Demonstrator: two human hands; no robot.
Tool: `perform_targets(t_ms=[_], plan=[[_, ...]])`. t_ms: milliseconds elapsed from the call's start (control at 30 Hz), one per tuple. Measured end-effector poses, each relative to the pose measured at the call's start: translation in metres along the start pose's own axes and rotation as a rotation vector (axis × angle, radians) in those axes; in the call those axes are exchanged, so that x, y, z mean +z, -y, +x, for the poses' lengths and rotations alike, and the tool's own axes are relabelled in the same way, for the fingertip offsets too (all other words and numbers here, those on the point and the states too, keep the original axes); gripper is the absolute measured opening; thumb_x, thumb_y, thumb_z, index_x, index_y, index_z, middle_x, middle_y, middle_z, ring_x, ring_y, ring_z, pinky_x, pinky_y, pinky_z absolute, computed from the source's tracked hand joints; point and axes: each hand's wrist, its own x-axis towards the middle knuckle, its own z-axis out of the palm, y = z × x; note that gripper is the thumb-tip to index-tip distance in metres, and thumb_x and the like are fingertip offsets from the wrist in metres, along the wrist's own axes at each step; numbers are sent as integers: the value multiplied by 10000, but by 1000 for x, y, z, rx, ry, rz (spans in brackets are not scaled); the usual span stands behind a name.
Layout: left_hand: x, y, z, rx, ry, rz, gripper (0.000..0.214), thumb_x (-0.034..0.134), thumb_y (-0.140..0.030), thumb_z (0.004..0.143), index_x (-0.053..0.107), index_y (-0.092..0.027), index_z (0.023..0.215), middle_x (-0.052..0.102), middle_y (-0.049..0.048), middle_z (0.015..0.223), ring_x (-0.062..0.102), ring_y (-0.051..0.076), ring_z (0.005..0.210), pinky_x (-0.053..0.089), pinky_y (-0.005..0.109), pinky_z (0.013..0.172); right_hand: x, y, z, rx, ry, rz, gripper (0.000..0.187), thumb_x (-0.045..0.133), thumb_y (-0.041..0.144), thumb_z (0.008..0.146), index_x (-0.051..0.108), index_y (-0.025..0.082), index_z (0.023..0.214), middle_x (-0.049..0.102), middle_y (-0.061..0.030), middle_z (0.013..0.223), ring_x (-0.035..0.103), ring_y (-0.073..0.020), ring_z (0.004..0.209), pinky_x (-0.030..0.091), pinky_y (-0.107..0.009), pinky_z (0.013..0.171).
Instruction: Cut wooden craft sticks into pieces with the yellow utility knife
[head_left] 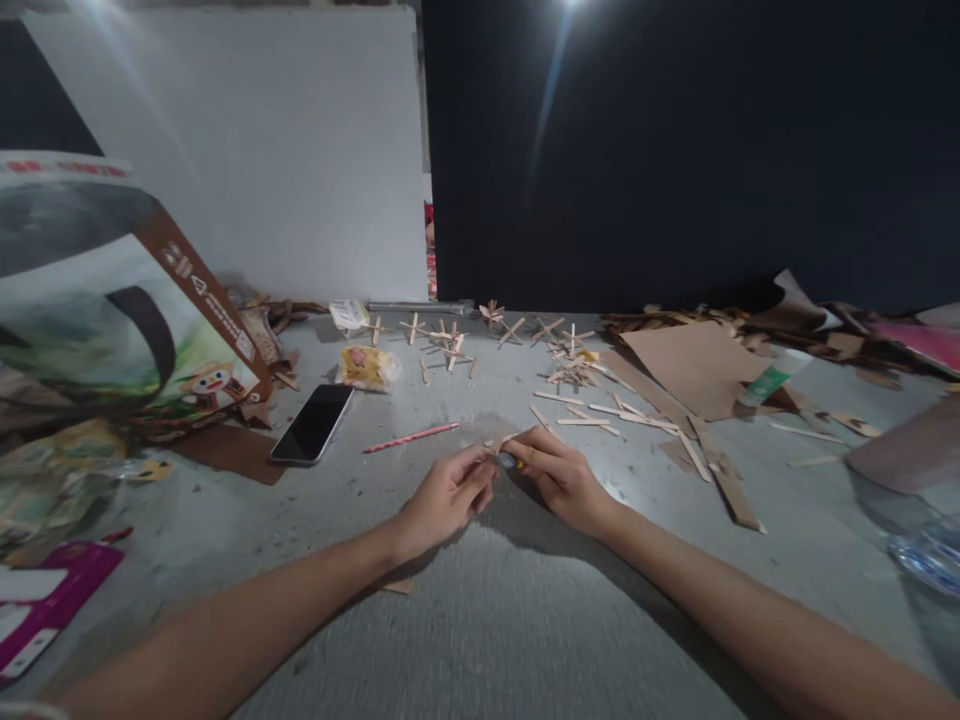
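Note:
My left hand (448, 492) and my right hand (564, 478) meet over the grey table, fingers curled inward. A short pale wooden craft stick (498, 441) shows between their fingertips, pinched from both sides. A bit of yellow peeks out under my right fingers; what it belongs to is hidden. Left of the hands lies a pink patterned pencil (410, 437). Loose craft sticks (583, 422) are scattered beyond my right hand. Farther back stand several small crossed-stick pieces (454, 347).
A black phone (313, 425) and a yellow packet (365, 368) lie left. A large printed bag (112, 300) stands at far left, above a purple case (56, 605). Brown cardboard (686, 370), a green-white tube (776, 377) and a clear plastic item (930, 555) are right.

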Motion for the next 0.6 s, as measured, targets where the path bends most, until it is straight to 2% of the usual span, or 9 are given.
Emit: perform_targets(t_ms=[167, 367, 600], plan=[[-1, -1, -2, -37, -3, 4, 460, 466, -660, 980, 464, -217, 855, 489, -87, 544, 339, 67, 403, 278, 199, 422, 0, 0, 1, 12, -11, -53, 394, 416, 136, 1058, 653, 255, 1350, 671, -93, 988, 632, -203, 859, 545, -324, 747], [0, -5, -1, -55, -34, -1, 442, 485, -641, 970, 507, -205, 899, 499, -86, 537, 371, 76, 402, 291, 209, 427, 1, -1, 0, 35, 5, -112, 377, 484, 147, 1042, 643, 261, 1364, 677, -96, 1009, 646, -214, 888, 554, -344, 771], [-1, -5, -1, -75, -55, 19, 419, 491, -614, 971, 521, -202, 901, 501, -83, 538, 384, 76, 396, 289, 211, 427, 2, -1, -1, 61, 8, -133, 364, 466, 169, 1050, 650, 261, 1350, 676, -102, 1011, 651, -226, 907, 560, -356, 787]])
